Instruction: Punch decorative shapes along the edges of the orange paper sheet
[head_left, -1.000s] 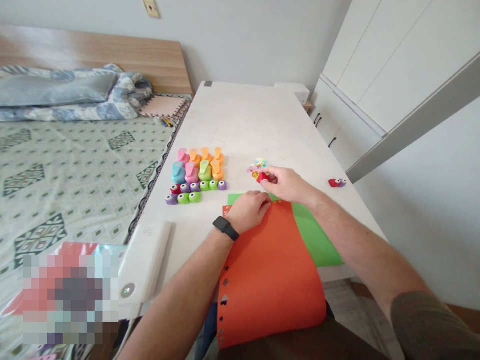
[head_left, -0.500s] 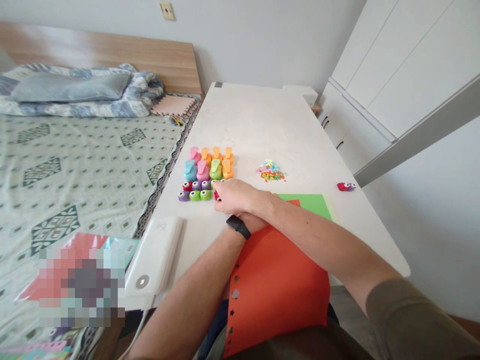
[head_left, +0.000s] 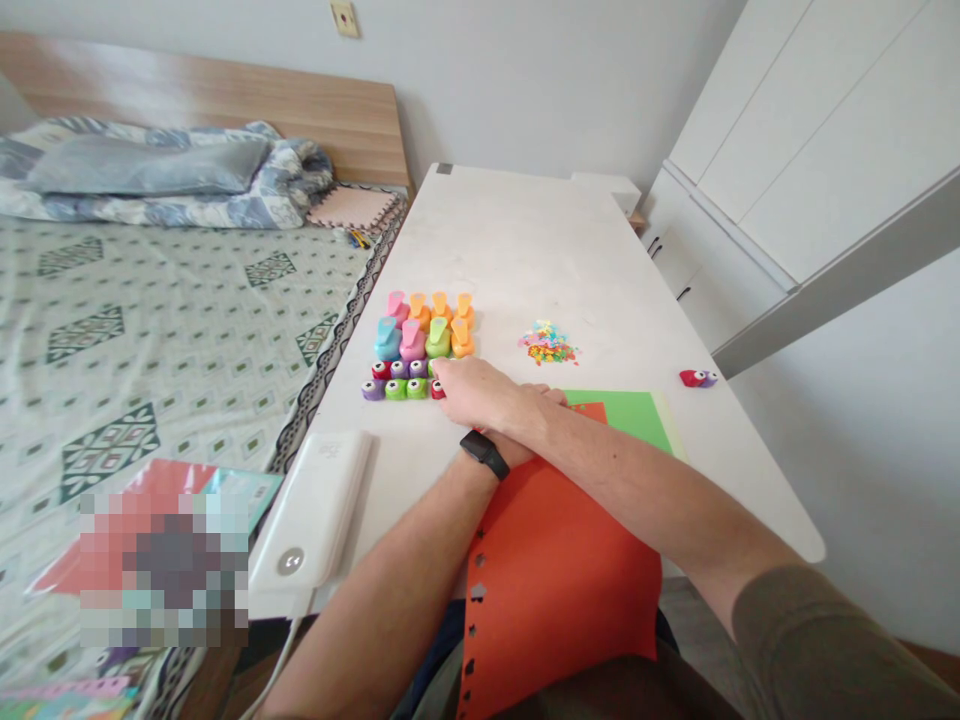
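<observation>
My right hand (head_left: 472,390) reaches across my left arm to the near row of small craft punches. Its curled fingers are on a red craft punch (head_left: 438,390) at the row's right end, partly covered by the hand. Beneath my right forearm, my left hand (head_left: 546,394) holds the upper part of a sheet of red paper (head_left: 562,560); only some bent fingers show. Punched shapes line the sheet's left edge, and its lower part hangs over the table edge toward my lap. Larger punches (head_left: 412,340) in pink, orange, blue and green stand behind the small ones.
A pile of colourful paper cutouts (head_left: 551,343) lies mid-table. Green paper (head_left: 630,415) is under the red sheet. Two small punches (head_left: 697,378) sit at the right edge. A white device (head_left: 315,510) with a cable stands at the front left, beside a bed (head_left: 187,300).
The view has shifted slightly, and the red craft punch shows more clearly at the end of the row under my right hand. My left hand stays at the red paper.
</observation>
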